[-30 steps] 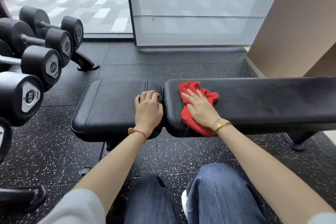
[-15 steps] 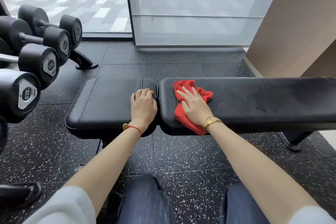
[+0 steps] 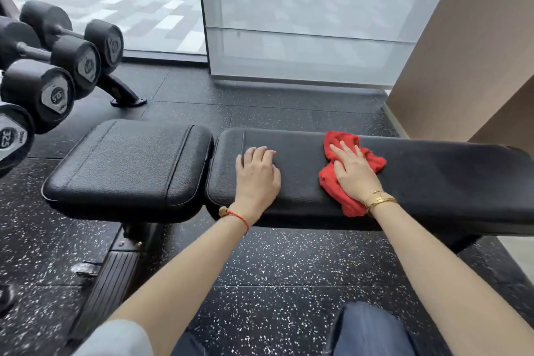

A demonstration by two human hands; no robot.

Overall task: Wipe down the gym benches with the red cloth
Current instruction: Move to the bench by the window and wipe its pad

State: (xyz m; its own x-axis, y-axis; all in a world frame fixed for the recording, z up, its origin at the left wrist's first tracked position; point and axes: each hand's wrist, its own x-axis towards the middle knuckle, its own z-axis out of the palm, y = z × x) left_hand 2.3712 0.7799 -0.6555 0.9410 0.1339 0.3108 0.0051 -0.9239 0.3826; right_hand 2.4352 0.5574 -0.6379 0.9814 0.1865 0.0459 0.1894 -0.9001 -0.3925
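Mid-wipe on the long back pad of the gym bench, with the red cloth bunched on the pad's top surface, roughly a third of the way in from the seam. Right hand flat on the cloth, fingers straight and spread, pressing down rather than gripping. Left hand resting on the bare pad nearer the seam, fingers loosely bent, holding nothing — bracing, by the look of it.

To do this stroke well, in my judgement:
- Spread the cloth flatter under the palm; crumpled like this, only a narrow strip touches the vinyl.
- Keep even pressure through the heel of the hand and run long overlapping passes toward the far right end, which looks not yet reached.
- Carry each pass over the near edge, where part of the cloth already hangs over, and over the far edge too.
- Work into the stitched seam by the left hand and the gap beside the seat pad — dirt likely collects there.
- Mind the dumbbells racked near the seat pad's left end when reaching that way.
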